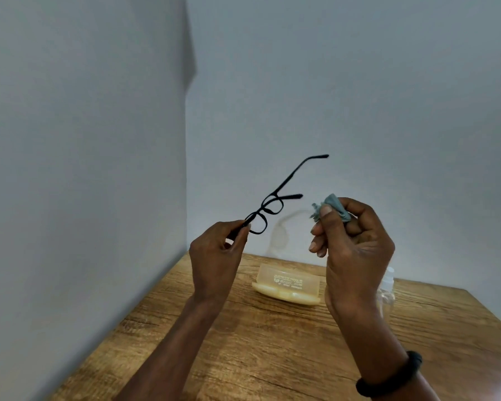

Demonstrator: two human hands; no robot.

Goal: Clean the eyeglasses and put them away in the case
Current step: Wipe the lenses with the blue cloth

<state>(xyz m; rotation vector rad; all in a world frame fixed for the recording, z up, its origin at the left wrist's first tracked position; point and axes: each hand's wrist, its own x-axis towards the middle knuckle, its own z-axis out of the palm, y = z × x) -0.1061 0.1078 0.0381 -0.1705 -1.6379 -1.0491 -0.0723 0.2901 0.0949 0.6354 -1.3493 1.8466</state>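
Note:
My left hand (217, 256) pinches the black-framed eyeglasses (272, 208) by one end of the frame and holds them up in the air, both temples unfolded and pointing up to the right. My right hand (350, 244) grips a bunched grey-blue cleaning cloth (330, 205) between thumb and fingers, a short gap to the right of the glasses and not touching them. On the wooden table (272, 342) below lies the pale yellow translucent case (287, 285), open, with its lid standing up at the back.
A small clear spray bottle (386, 290) with a white cap stands on the table right of the case, partly hidden by my right hand. Grey walls close off the left side and the back. A black band circles my right wrist.

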